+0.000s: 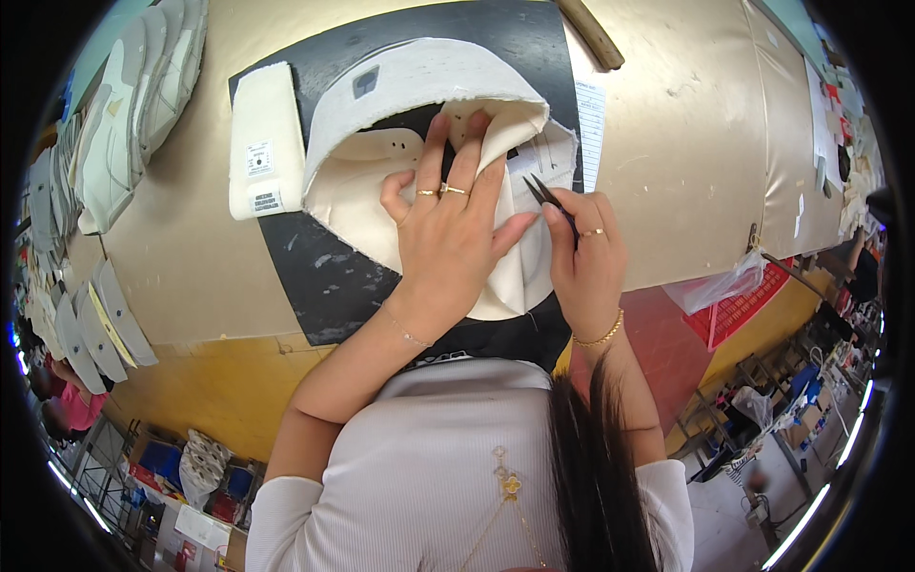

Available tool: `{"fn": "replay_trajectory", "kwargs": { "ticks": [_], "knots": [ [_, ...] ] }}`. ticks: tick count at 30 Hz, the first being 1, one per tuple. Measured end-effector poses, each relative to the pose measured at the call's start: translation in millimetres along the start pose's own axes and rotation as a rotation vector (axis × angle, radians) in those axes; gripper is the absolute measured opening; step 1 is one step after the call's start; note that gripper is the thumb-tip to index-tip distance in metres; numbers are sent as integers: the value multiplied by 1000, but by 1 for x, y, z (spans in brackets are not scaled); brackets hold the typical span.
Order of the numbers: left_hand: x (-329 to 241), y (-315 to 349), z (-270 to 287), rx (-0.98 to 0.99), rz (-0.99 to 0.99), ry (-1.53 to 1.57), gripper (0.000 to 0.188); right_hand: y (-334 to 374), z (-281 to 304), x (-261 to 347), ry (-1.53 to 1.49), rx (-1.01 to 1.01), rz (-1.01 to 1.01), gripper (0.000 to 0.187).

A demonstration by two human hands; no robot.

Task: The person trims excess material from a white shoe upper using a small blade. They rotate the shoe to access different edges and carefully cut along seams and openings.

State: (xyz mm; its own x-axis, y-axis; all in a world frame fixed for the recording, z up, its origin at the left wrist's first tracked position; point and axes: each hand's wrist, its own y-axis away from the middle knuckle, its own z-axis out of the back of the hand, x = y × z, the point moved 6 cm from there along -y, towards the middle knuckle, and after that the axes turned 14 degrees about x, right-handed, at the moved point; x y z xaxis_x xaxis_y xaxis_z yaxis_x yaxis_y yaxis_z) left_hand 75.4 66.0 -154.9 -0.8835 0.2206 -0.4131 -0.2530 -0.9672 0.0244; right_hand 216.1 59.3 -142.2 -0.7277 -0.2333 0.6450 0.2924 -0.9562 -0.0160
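A cream, padded fabric piece (429,81) with a curved, raw-edged opening lies in front of me. My left hand (448,214) rests on its lining, fingers spread and reaching toward the opening, thumb stretched to the right. A fold of the cloth (519,129) rises beside the fingertips. In my right hand (589,243) are dark, pointed thread snips (541,189), gripped between thumb and fingers. Their two tips stand apart, just over the right side of the piece. Loose threads (545,157) show near the tips.
Beneath the piece lies a black mat (324,296). A cream strip with a printed label (267,143) is to its left. Stacked grey-white shaped panels (143,105) fill the far left, with smaller ones (119,310) nearer. A wooden stick (591,33) and a paper sheet (591,124) lie at the back right.
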Motion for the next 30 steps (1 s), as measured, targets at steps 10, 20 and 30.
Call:
{"fn": "replay_trajectory", "kwargs": {
  "ticks": [10, 20, 30],
  "knots": [
    [1, 1, 1, -11, 7, 37, 59, -21, 2, 9, 161, 335, -207, 23],
    [1, 1, -1, 12, 26, 39, 64, -24, 12, 13, 263, 207, 132, 27],
    [2, 1, 0, 19, 20, 28, 62, -23, 12, 0, 293, 165, 293, 33]
  ]
}}
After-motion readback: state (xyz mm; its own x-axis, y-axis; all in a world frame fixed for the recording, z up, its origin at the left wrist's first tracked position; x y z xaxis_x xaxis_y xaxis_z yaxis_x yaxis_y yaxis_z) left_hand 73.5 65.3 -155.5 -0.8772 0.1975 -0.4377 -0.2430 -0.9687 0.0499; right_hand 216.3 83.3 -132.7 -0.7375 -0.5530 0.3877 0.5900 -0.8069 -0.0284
